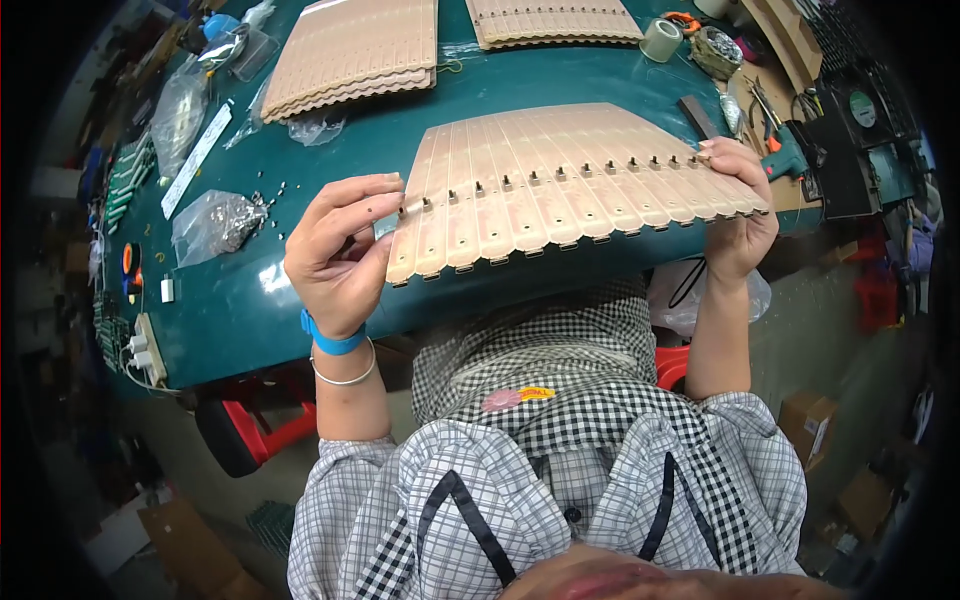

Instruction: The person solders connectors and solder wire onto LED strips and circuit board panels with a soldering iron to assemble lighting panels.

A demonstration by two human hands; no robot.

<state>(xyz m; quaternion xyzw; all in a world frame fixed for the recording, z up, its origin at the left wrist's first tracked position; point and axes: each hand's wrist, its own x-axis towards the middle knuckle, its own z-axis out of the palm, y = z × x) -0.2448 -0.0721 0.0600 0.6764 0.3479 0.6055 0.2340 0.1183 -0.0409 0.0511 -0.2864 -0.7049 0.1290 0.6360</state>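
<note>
A tan panel (pixel 520 150) of narrow joined strips, with a scalloped near edge, is held up between both my hands above the table's near side. A row of small metal parts with dark pins (pixel 533 177) crosses it, and small holes lie closer to the scalloped edge. My left hand (pixel 340 240) grips the left edge, fingers on top and thumb at the near corner. At the right edge my right hand (pixel 740 205) is closed on the panel, its thumb on the upper face. The panel hides part of that hand's fingers.
Beyond the panel, a stack of similar tan panels (pixel 355 55) and another stack (pixel 555 22) lie on the green table (pixel 260 285). A plastic bag of small parts (pixel 215 225) sits left. Tape (pixel 661 40) and a green-handled tool (pixel 787 155) lie right.
</note>
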